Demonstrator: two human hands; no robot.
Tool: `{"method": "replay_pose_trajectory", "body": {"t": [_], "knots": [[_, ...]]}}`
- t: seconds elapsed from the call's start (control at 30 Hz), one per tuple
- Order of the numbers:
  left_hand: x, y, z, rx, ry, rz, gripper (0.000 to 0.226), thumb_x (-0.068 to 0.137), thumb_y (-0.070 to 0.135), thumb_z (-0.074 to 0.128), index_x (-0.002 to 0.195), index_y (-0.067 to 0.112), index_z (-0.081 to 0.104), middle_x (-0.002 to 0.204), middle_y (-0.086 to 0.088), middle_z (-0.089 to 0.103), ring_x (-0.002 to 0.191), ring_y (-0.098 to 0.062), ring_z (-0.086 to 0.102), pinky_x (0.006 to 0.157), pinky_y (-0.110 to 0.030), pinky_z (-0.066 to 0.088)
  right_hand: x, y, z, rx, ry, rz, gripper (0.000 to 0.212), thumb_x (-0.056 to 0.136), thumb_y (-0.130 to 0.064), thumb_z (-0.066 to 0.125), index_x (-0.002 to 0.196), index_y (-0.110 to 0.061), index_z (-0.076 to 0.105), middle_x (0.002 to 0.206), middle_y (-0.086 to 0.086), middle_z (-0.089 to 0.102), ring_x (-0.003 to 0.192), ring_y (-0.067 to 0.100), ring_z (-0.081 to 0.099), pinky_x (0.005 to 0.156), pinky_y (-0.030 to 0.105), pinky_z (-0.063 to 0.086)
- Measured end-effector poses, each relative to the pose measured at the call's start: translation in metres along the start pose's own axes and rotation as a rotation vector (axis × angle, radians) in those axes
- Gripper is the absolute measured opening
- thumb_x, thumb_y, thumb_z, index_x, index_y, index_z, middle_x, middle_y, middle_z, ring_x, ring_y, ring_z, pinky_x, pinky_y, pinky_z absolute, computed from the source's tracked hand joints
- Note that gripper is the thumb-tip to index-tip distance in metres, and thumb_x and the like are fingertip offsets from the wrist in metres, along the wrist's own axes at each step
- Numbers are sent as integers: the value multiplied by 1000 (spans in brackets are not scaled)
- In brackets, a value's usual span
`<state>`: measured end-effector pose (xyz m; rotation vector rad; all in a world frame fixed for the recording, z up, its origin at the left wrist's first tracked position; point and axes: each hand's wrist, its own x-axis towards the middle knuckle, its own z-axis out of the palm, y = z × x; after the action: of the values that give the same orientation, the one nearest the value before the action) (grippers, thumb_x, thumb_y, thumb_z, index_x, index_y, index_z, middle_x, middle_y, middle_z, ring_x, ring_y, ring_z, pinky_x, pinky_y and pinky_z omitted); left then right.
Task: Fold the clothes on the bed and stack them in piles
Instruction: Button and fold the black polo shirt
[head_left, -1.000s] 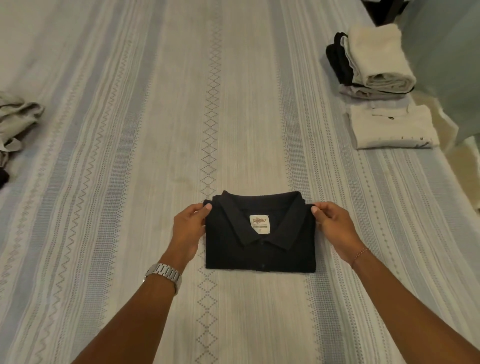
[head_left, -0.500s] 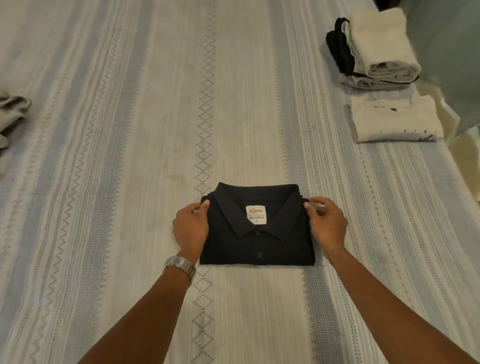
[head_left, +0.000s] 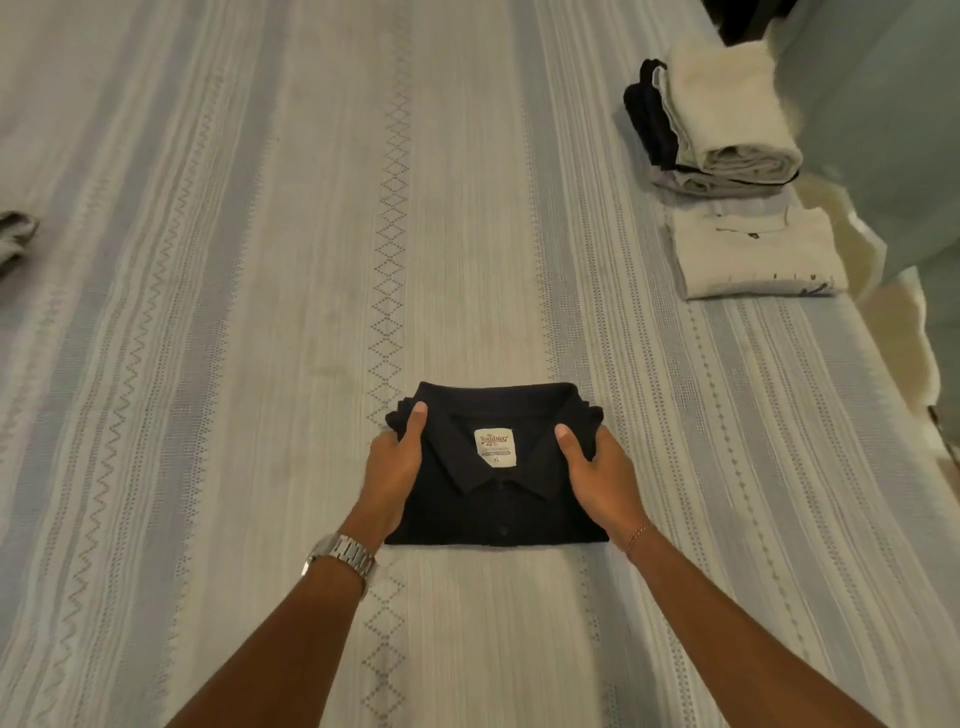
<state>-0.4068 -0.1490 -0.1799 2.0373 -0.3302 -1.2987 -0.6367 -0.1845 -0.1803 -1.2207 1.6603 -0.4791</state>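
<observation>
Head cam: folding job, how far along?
Done: a stack of folded clothes and a folded white shirt lie at the bed's far right. In hand: a folded black polo, collar up, gripped at its sides by the left hand and right hand, not yet on a pile. Left: stacking it, plus crumpled grey clothing at the left edge.

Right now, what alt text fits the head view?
Two hands, left hand and right hand, grip the sides of a folded black polo shirt on a striped bedspread. Folded clothes piles sit far right.
</observation>
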Motion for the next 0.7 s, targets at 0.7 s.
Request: {"method": "replay_pose_trajectory", "body": {"t": [0.7], "knots": [[-8, 187, 326, -119, -165, 301, 33, 93, 44, 69, 114, 17, 70, 104, 5, 75, 97, -12, 70, 80, -26, 57, 223, -32, -315, -77, 228, -170, 26, 104, -39, 53, 108, -13, 56, 94, -5, 62, 85, 13, 61, 63, 22, 42]]}}
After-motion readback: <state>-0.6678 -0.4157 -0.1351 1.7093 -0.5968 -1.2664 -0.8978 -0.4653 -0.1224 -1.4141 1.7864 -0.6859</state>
